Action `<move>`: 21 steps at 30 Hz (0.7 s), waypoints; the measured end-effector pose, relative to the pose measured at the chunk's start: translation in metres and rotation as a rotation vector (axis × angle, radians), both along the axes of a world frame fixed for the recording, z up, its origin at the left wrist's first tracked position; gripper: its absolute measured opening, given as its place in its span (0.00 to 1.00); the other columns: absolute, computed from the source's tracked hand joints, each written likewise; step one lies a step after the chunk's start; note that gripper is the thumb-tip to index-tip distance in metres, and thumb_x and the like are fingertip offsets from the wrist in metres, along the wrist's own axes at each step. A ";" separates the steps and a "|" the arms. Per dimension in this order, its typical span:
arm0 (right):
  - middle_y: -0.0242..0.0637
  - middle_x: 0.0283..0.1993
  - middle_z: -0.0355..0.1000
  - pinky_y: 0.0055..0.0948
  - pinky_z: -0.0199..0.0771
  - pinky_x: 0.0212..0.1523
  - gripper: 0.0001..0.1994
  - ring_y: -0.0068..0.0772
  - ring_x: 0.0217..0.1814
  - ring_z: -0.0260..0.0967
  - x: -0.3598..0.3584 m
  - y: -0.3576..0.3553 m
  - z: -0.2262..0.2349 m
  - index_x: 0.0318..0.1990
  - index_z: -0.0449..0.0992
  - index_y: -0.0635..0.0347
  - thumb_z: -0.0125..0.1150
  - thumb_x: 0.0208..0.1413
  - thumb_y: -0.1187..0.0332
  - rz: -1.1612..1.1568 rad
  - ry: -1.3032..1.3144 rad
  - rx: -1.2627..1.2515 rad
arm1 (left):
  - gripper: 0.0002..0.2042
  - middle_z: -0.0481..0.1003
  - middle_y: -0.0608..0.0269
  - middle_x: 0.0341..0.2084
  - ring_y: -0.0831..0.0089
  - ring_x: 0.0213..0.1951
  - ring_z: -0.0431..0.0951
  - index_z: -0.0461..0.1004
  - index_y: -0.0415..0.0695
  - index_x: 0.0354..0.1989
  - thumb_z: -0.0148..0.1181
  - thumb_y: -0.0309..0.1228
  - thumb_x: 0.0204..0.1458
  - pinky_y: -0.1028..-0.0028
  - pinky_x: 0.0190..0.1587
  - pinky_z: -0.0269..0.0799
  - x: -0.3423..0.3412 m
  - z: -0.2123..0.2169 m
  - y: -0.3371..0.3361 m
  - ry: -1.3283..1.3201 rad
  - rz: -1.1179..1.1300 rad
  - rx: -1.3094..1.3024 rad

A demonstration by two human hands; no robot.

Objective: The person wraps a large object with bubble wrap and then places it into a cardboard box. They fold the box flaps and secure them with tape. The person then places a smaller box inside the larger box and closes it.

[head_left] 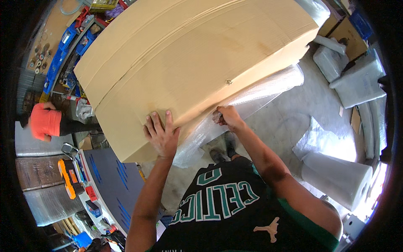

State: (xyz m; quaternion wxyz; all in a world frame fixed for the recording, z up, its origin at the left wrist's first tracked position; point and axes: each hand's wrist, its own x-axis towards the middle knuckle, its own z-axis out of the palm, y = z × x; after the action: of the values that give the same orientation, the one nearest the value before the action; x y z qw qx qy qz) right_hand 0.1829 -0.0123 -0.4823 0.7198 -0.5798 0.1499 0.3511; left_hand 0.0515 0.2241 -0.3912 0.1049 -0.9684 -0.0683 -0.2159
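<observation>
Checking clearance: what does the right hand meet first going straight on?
Most likely the near side of the cardboard, just beyond the right hand; depth between them is unclear.

On my remote feed, I'm seeing a large flat-topped tan cardboard piece (201, 63), translucent silvery-white bubble wrap (268, 89), a black fabric jersey (247, 210) bearing white-edged green lettering, and a flat blue-streaked grey panel (110, 178).

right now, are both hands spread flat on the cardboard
No, only the left hand lies spread on the cardboard; the right hand is closed on the bubble wrap beside it.
</observation>
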 end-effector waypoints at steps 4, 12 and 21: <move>0.39 0.28 0.78 0.27 0.70 0.22 0.16 0.29 0.24 0.74 0.009 0.004 0.000 0.40 0.81 0.65 0.54 0.67 0.60 0.038 -0.036 0.004 | 0.55 0.59 0.42 0.70 0.38 0.69 0.61 0.56 0.60 0.75 0.81 0.47 0.34 0.38 0.66 0.59 -0.007 0.004 -0.001 0.036 -0.006 0.005; 0.34 0.28 0.77 0.27 0.71 0.26 0.15 0.27 0.25 0.73 -0.001 0.000 -0.007 0.40 0.81 0.61 0.54 0.67 0.60 0.038 0.061 -0.113 | 0.52 0.57 0.47 0.72 0.37 0.70 0.59 0.54 0.63 0.76 0.79 0.41 0.39 0.38 0.67 0.59 -0.004 0.013 0.014 0.182 -0.090 -0.064; 0.36 0.29 0.79 0.27 0.73 0.27 0.15 0.26 0.26 0.74 0.012 0.008 -0.011 0.42 0.77 0.57 0.46 0.72 0.59 0.047 0.085 0.047 | 0.51 0.60 0.47 0.70 0.37 0.68 0.61 0.57 0.64 0.75 0.79 0.40 0.38 0.37 0.65 0.62 -0.001 0.001 0.011 0.118 -0.079 -0.039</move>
State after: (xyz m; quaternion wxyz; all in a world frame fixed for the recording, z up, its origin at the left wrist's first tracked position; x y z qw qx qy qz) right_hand 0.1950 -0.0043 -0.4936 0.7178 -0.5507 0.1584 0.3953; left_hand 0.0501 0.2354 -0.3899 0.0815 -0.9832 -0.0280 -0.1609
